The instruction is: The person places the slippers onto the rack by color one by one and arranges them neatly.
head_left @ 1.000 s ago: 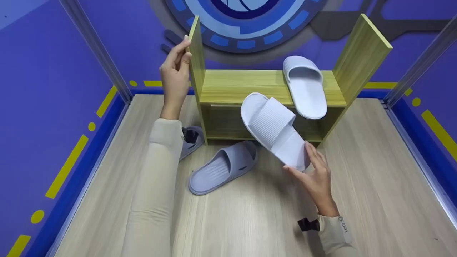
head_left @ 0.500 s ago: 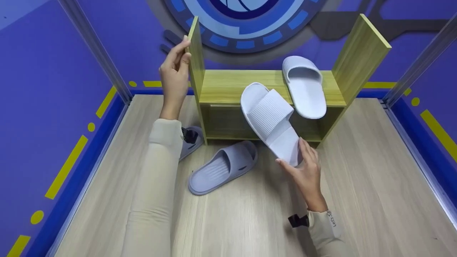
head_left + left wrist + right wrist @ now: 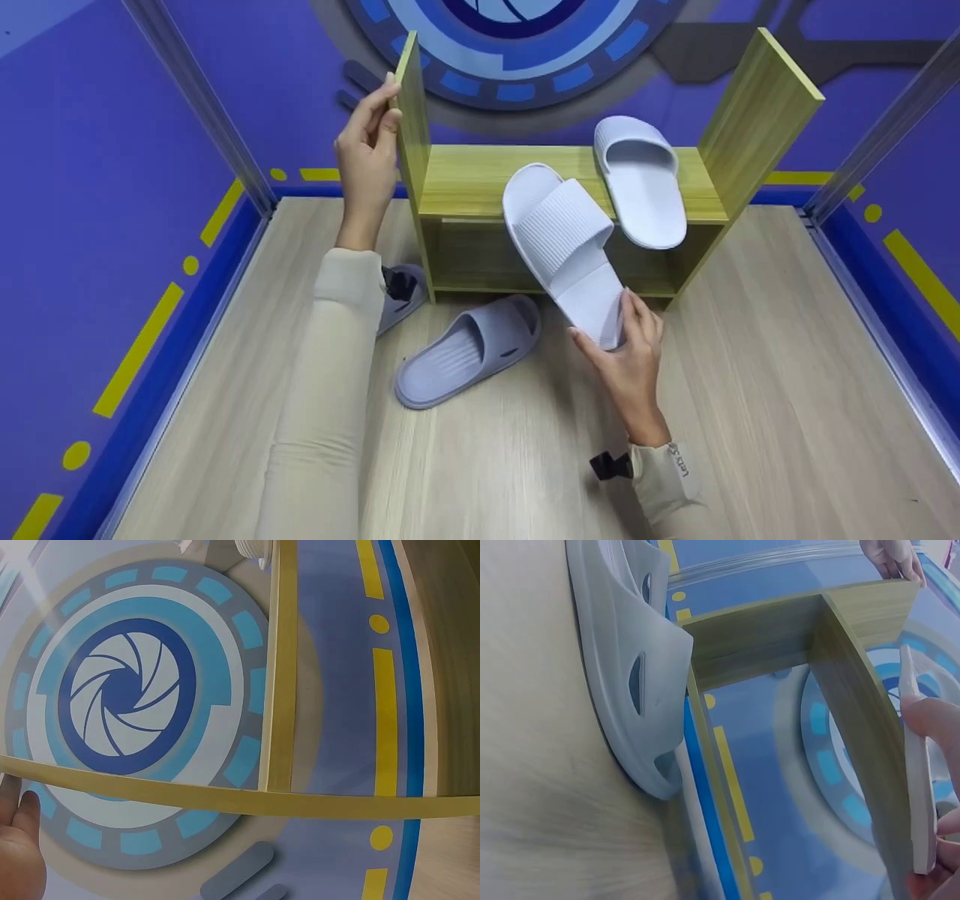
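My right hand [image 3: 630, 360] grips a white slipper [image 3: 562, 232] by its heel, thumb on one side and fingers on the other. The toe points up and left and overlaps the upper shelf's front in the head view. Edge-on, the same slipper [image 3: 919, 802] shows in the right wrist view. With thumb and fingers, my left hand [image 3: 367, 150] pinches the front edge of the left side panel of a wooden shoe rack [image 3: 495, 180]. A second white slipper [image 3: 651, 202] lies at the right of the upper shelf, its heel sticking out past the front edge.
On the floor before the rack lies a grey slipper [image 3: 442, 367]. Another grey slipper [image 3: 396, 315] sits by the rack's left foot, partly hidden by my left sleeve. Blue printed walls [image 3: 112, 150] stand at the back and both sides.
My right hand has moved left and up with the white slipper, bringing its toe over the upper shelf's front in view. The left hand has stayed on the side panel.
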### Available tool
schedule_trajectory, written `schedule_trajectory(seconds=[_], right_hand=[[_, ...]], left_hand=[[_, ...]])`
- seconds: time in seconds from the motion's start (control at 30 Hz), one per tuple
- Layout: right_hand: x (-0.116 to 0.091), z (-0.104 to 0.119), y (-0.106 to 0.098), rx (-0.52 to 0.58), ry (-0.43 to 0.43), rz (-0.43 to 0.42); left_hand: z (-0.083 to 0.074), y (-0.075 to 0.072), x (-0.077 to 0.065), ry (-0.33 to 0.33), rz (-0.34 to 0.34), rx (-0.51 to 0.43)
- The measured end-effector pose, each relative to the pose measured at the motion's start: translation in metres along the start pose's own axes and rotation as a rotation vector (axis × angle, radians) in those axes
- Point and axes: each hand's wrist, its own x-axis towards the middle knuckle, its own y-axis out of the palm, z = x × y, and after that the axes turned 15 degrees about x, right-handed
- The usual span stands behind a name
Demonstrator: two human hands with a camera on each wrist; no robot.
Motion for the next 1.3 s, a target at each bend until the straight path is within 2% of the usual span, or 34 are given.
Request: schedule_trajectory(seconds=[0.27,0.43,0.67,0.9,1.1,1.3], right_hand=[[0.001,0.007,0.003,0.009,-0.023,-0.022],[0.004,0.010,0.004,-0.011,-0.037,-0.011],[0.009,0.015,0.007,-0.010,-0.056,-0.012],[0.013,0.020,0.011,-0.029,-0.055,-0.017],[0.017,0.024,0.016,-0.047,-0.090,-0.026],[0.022,0.031,0.018,-0.086,-0.072,0.004]], left_hand=[[0.002,0.001,0.001,0.002,-0.001,-0.007],[0.004,0.001,0.001,0.021,-0.010,0.024],[0.001,0.001,0.001,-0.007,0.001,0.004],[-0.001,0.000,0.001,-0.003,-0.002,0.002],[-0.001,0.000,0.000,0.001,-0.001,0.001],[0.000,0.000,0.000,0.001,-0.003,-0.005]])
